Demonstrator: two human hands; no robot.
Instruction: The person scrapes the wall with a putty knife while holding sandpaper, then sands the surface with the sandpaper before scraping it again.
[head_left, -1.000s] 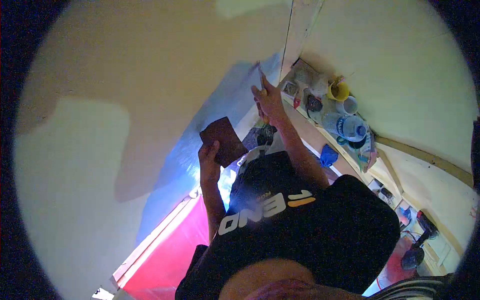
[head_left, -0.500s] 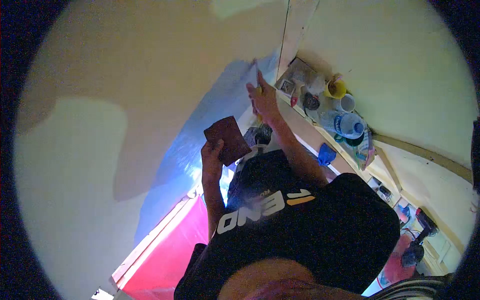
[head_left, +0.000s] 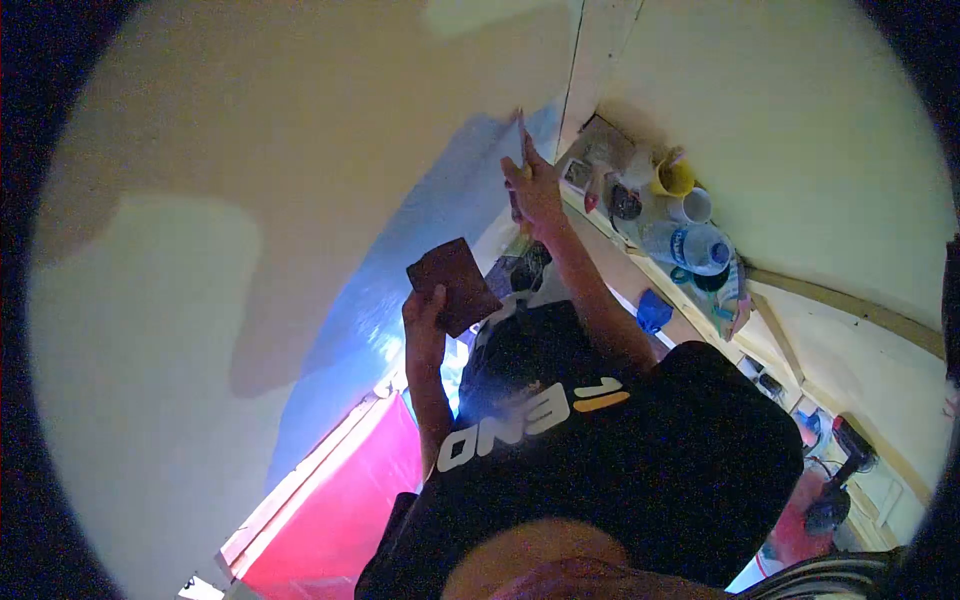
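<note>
In my left hand point(head_left: 425, 320) is a dark brown, roughly square flat piece point(head_left: 455, 288), with my thumb over its lower left part. My right hand point(head_left: 537, 195) is raised at the wall point(head_left: 330, 150), close to the corner. Its fingers are closed round a thin tool point(head_left: 521, 130) whose tip is at the upper end of a blue-grey patch point(head_left: 400, 235) on the wall. What kind of tool it is cannot be made out.
To the right, a ledge carries a yellow cup point(head_left: 673, 177), a white cup point(head_left: 690, 207) and a clear plastic bottle point(head_left: 700, 250). A blue bag point(head_left: 654, 312) hangs below. A red sheet point(head_left: 345, 500) is at the lower left, a red and black power tool point(head_left: 852, 445) at the lower right.
My right hand has shifted slightly to the right in view, and the tool's tip is a little higher. My left hand and the brown piece have hardly moved.
</note>
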